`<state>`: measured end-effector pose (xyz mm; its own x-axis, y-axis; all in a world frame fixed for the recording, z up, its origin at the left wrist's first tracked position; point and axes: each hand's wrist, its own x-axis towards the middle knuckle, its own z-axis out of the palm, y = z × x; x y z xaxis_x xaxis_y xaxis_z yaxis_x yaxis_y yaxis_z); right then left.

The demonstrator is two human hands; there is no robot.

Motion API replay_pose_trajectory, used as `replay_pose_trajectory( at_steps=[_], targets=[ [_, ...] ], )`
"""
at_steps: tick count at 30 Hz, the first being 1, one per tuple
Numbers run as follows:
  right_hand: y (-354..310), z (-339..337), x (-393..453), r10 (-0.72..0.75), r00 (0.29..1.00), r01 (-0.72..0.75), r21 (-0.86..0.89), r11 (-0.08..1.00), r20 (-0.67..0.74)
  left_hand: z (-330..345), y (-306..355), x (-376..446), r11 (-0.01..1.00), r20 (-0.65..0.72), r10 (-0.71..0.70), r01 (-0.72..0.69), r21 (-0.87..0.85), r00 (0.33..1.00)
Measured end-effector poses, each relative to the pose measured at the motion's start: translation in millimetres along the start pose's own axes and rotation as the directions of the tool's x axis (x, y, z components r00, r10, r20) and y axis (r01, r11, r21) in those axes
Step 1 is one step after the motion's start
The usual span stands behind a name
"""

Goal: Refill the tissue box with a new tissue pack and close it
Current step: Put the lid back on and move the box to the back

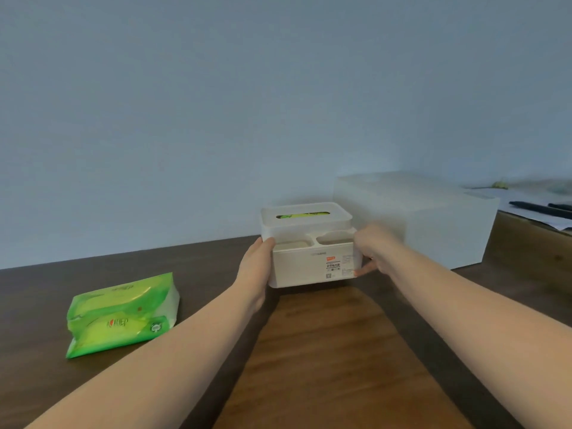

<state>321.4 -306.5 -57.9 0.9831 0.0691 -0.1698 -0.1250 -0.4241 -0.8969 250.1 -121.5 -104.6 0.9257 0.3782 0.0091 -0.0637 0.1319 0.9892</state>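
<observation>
A white plastic tissue box (311, 267) stands on the dark wooden table (325, 351), lid on, with something green showing through the lid's slot (302, 215). Two small open compartments sit at its front. My left hand (258, 264) grips the box's left side and my right hand (373, 252) grips its right side. A green tissue pack (120, 314) lies flat on the table to the left, apart from both hands.
A large translucent white container (433, 218) stands right behind the box, to its right. Papers and dark pens (541, 209) lie on a surface at far right. A plain wall rises behind the table's far edge.
</observation>
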Motion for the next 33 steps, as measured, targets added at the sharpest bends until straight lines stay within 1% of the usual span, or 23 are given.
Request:
replay_pose_trajectory(
  at_steps=[4,7,9,13,15,17,19,21,22,24,28,30,32,33],
  targets=[
    [-9,0,33,0.001,0.999,-0.001,-0.011,1.000,-0.039,11,-10,37,0.998,-0.007,-0.033,0.032,-0.049,0.999],
    [-13,3,54,0.005,0.995,-0.005,0.001,1.000,-0.098,19,-13,62,0.996,0.006,-0.056,0.056,-0.072,0.998],
    [-15,5,65,0.012,0.990,-0.016,-0.027,1.000,-0.142,24,-16,77,0.994,0.027,-0.055,0.058,-0.095,0.998],
    [-15,6,89,-0.014,0.977,-0.015,-0.132,0.991,-0.215,34,-20,94,0.990,0.040,-0.075,0.079,-0.117,0.996],
    [-16,7,96,-0.035,0.975,-0.020,-0.240,0.971,-0.221,36,-24,101,0.993,0.022,-0.073,0.074,-0.088,0.997],
    [-19,9,96,-0.030,0.976,-0.038,-0.307,0.951,-0.214,35,-29,110,0.995,0.023,-0.057,0.059,-0.077,0.998],
    [-18,12,96,-0.044,0.971,-0.052,-0.385,0.922,-0.237,34,-32,113,0.997,0.022,-0.036,0.037,-0.065,0.999],
    [-18,15,93,-0.090,0.961,-0.022,-0.398,0.917,-0.261,32,-37,115,0.999,0.039,-0.037,0.038,-0.034,0.999],
    [-17,16,93,-0.103,0.963,-0.011,-0.418,0.908,-0.248,29,-41,118,0.999,0.047,-0.041,0.042,-0.028,0.998],
    [-17,18,90,-0.104,0.963,-0.004,-0.398,0.917,-0.249,25,-48,119,0.999,0.048,-0.043,0.044,-0.016,0.998],
    [-11,19,90,-0.051,0.962,0.005,-0.166,0.986,-0.270,24,-39,102,0.999,0.031,-0.050,0.050,0.015,0.998],
    [-9,20,87,-0.077,0.955,0.026,-0.177,0.984,-0.288,20,-40,97,0.998,0.035,-0.044,0.043,0.042,0.998],
    [-10,17,79,-0.148,0.938,0.064,-0.262,0.963,-0.314,16,-43,92,0.999,0.014,-0.017,0.017,0.047,1.000],
    [-10,14,75,-0.209,0.920,0.099,-0.319,0.943,-0.332,14,-42,86,0.999,-0.001,-0.003,0.003,0.043,1.000]
  ],
)
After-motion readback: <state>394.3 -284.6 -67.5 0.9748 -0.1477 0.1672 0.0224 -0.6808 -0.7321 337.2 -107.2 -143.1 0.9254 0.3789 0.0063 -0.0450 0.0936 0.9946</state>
